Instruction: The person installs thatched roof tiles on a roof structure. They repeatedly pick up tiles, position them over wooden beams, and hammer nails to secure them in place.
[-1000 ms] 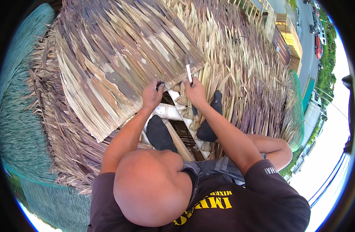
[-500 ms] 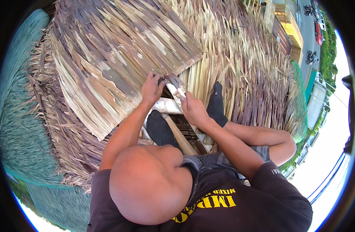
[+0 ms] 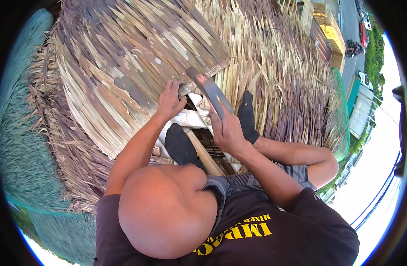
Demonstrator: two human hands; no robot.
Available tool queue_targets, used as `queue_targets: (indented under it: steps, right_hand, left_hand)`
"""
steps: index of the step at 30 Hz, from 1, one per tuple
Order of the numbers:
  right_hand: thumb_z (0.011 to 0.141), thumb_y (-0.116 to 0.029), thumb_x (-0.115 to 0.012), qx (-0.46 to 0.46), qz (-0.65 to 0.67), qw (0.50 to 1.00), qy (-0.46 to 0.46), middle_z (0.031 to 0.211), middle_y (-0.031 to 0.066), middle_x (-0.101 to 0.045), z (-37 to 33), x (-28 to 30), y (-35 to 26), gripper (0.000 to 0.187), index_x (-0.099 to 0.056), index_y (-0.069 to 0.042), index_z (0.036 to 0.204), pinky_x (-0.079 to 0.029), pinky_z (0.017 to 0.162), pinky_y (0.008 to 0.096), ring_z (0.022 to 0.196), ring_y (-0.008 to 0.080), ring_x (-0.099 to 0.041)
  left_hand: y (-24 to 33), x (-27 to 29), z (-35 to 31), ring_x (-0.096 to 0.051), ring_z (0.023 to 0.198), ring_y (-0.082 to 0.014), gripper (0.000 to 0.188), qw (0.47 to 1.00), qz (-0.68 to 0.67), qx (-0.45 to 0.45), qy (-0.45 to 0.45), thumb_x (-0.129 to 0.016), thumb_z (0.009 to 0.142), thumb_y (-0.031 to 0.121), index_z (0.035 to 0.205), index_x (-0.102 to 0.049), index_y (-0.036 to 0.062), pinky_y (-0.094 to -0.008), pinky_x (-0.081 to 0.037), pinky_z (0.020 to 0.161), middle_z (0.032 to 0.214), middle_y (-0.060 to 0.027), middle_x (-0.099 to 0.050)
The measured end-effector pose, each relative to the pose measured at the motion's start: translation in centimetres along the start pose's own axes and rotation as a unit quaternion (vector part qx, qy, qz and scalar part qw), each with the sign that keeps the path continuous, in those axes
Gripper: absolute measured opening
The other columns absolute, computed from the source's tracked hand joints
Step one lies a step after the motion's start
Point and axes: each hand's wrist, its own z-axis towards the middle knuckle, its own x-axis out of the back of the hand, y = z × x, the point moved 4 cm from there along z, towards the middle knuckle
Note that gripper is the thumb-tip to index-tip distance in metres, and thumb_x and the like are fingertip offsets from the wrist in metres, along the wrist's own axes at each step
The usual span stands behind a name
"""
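My right hand (image 3: 229, 131) is closed round the handle of a hammer (image 3: 214, 98). The hammer is raised and a little blurred, its head close to the corner of a thatch panel (image 3: 137, 80) made of dried palm leaves. My left hand (image 3: 170, 101) lies at the lower edge of that panel, fingers stretched over it and thumb apart. Whether a nail stands there is too small to tell. Below the panel edge, a white wooden piece (image 3: 190, 119) crosses the open roof frame between my feet, beside a brown pole (image 3: 205, 153).
Layered palm thatch (image 3: 283, 75) slopes away at the right. Green netting (image 3: 23, 119) covers the thatch at the far left. My feet in dark socks (image 3: 182, 144) straddle a gap in the roof. Far below on the right runs a road (image 3: 352, 31) with vehicles.
The hammer has lifted away from the panel edge and swung upright in my right hand. My left hand's fingers have moved back slightly from pinching near the hammer head to lying on the panel.
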Motion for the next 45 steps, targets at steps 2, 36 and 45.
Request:
queue_targets:
  steps: [2,36,45]
  right_hand:
    - [0.102,-0.018,-0.05,-0.14,-0.052,0.983,-0.102,0.071,0.0338,-0.06,0.6,-1.4,0.8,0.025,-0.047,0.007,0.106,-0.047,0.064,0.0606,0.067,0.0547,-0.06]
    - [0.108,-0.046,-0.04,-0.432,0.674,0.599,-0.023,0.082,0.0054,-0.066,3.5,-9.1,6.8,0.045,-0.061,-0.01,0.093,-0.056,0.058,0.0338,0.066,0.0187,-0.065]
    - [0.107,-0.045,-0.044,-0.477,0.57,0.663,-0.086,0.076,0.0093,-0.062,3.3,-12.4,5.5,0.043,-0.057,-0.005,0.098,-0.055,0.061,0.0378,0.063,0.0217,-0.064]
  left_hand:
    - [0.0,0.2,0.0,-0.058,0.107,-0.0434,0.056,0.999,0.015,-0.031,0.002,-0.068,0.077,0.011,0.129,-0.049,0.0054,-0.0484,-0.05,0.09,0.121,-0.0207,-0.05]
    - [7.9,5.7,-4.6,-0.065,0.095,-0.0286,0.024,0.988,0.015,-0.122,0.095,-0.074,0.08,0.008,0.103,-0.068,0.009,-0.0408,-0.052,0.081,0.103,-0.0056,-0.066]
    - [4.8,5.8,-8.0,-0.064,0.089,-0.0293,0.019,0.99,0.004,0.075,0.118,-0.069,0.087,0.011,0.104,-0.062,0.0046,-0.0406,-0.052,0.078,0.092,-0.0116,-0.061]
